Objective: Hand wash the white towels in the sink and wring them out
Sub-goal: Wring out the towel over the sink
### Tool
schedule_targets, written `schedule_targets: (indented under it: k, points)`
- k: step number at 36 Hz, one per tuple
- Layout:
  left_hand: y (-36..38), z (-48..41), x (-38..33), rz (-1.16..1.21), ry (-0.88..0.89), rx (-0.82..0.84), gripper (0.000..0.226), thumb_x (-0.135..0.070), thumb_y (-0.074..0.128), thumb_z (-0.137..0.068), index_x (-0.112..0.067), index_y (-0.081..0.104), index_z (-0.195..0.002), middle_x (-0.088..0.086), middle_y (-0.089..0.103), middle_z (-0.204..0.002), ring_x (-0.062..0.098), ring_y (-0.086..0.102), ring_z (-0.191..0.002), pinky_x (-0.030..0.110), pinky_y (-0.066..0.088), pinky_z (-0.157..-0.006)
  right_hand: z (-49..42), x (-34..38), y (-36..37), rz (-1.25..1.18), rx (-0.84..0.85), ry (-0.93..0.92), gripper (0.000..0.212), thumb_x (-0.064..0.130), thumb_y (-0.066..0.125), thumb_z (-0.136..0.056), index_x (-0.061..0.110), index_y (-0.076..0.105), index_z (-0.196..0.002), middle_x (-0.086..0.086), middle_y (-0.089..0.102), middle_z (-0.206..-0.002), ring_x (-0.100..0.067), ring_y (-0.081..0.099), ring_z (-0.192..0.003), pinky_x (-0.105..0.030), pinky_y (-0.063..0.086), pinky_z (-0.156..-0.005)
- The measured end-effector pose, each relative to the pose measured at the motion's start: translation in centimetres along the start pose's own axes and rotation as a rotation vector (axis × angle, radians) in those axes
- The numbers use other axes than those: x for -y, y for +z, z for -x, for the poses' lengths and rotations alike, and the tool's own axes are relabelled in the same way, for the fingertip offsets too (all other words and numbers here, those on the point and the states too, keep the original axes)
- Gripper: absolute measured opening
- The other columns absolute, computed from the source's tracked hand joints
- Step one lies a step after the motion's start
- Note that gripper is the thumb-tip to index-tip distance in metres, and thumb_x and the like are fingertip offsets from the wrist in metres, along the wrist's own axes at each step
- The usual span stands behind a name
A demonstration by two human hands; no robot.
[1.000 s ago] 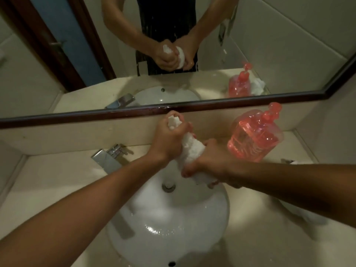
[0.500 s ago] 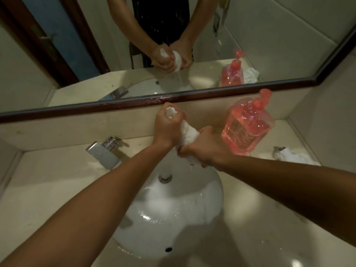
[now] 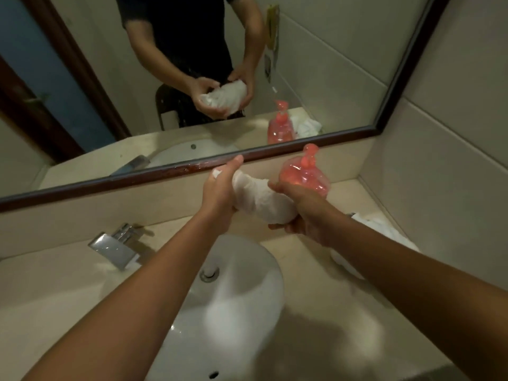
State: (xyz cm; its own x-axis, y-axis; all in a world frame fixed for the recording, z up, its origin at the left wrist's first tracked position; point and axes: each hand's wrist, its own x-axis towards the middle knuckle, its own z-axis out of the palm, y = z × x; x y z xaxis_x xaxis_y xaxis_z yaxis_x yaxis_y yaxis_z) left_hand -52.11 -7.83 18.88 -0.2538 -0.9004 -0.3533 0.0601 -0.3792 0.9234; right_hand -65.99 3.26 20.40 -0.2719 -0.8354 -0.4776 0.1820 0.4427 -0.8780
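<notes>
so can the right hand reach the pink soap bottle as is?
Likely yes: the soap bottle stands just beyond the right hand, nothing between them. But that hand grips the white towel and would have to let go first.

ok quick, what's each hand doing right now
Left hand: grips one end of the white towel.
Right hand: grips the other end of it.

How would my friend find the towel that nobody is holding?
Start at the round white sink and look right along the beige counter, past the pink soap bottle. A crumpled white towel lies near the wall corner, partly behind the right forearm. Unlike the held towel gripped by the left hand and right hand, it lies loose.
</notes>
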Motion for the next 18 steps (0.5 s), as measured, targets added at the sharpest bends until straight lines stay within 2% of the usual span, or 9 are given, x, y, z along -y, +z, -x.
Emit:
schedule_targets:
  k: [3, 6, 8, 11, 15, 18]
  points:
    - [2.2, 0.5, 0.6, -0.045, -0.058, 0.032, 0.068, -0.064, 0.072, -0.085, -0.023, 0.06, -0.138, 0.008, 0.069, -0.128, 0.032, 0.071, -0.111, 0.055, 0.06, -0.096, 0.6, -0.9, -1.9, -0.018, -0.152, -0.038, 0.038, 0.058, 0.063, -0.1, 0.026, 0.068, -0.12, -0.01, 0.075, -0.113, -0.034, 0.075, -0.083, -0.026, 0.044, -0.05]
    - [4.7, 1.4, 1.8, -0.094, -0.087, 0.071, 0.058, -0.06, 0.071, -0.088, -0.023, 0.06, -0.132, 0.011, 0.068, -0.129, 0.034, 0.071, -0.11, 0.054, 0.063, -0.087, 1.1, -2.5, -4.3, 0.009, -0.273, -0.063, 0.044, 0.059, 0.058, -0.102, 0.022, 0.068, -0.125, -0.008, 0.075, -0.113, -0.029, 0.074, -0.087, -0.025, 0.047, -0.048]
    - [6.4, 2.3, 3.1, -0.11, -0.114, 0.099, 0.051, -0.057, 0.07, -0.091, -0.022, 0.059, -0.127, 0.01, 0.067, -0.126, 0.034, 0.07, -0.109, 0.055, 0.063, -0.085, 1.3, -4.3, -6.2, 0.013, -0.348, -0.046, 0.048, 0.059, 0.057, -0.102, 0.016, 0.07, -0.121, -0.012, 0.076, -0.111, -0.033, 0.074, -0.089, -0.027, 0.047, -0.051]
    - [8.6, 3.3, 6.0, -0.148, -0.154, 0.149, 0.069, -0.064, 0.07, -0.081, -0.023, 0.06, -0.135, 0.008, 0.067, -0.129, 0.034, 0.07, -0.111, 0.057, 0.064, -0.086, 2.2, -7.2, -8.3, 0.001, -0.433, 0.008, 0.049, 0.056, 0.053, -0.105, 0.013, 0.069, -0.123, -0.01, 0.076, -0.103, -0.035, 0.076, -0.091, -0.035, 0.05, -0.061]
    - [10.7, 4.1, 10.2, -0.223, -0.223, 0.165, 0.053, -0.058, 0.066, -0.094, -0.024, 0.06, -0.135, 0.003, 0.067, -0.123, 0.029, 0.069, -0.108, 0.046, 0.065, -0.08, 4.4, -10.6, -10.3, 0.003, -0.474, 0.061, 0.038, 0.047, 0.047, -0.111, 0.016, 0.067, -0.123, -0.007, 0.072, -0.093, -0.022, 0.067, -0.071, -0.027, 0.046, -0.05]
    - [11.5, 4.6, 13.4, -0.294, -0.254, 0.222, 0.053, -0.059, 0.065, -0.096, -0.023, 0.062, -0.134, 0.002, 0.069, -0.125, 0.023, 0.07, -0.106, 0.035, 0.062, -0.072, 4.7, -13.5, -11.6, -0.027, -0.512, 0.149, 0.043, 0.052, 0.047, -0.11, 0.017, 0.065, -0.126, -0.009, 0.072, -0.096, -0.023, 0.068, -0.069, -0.027, 0.044, -0.049]
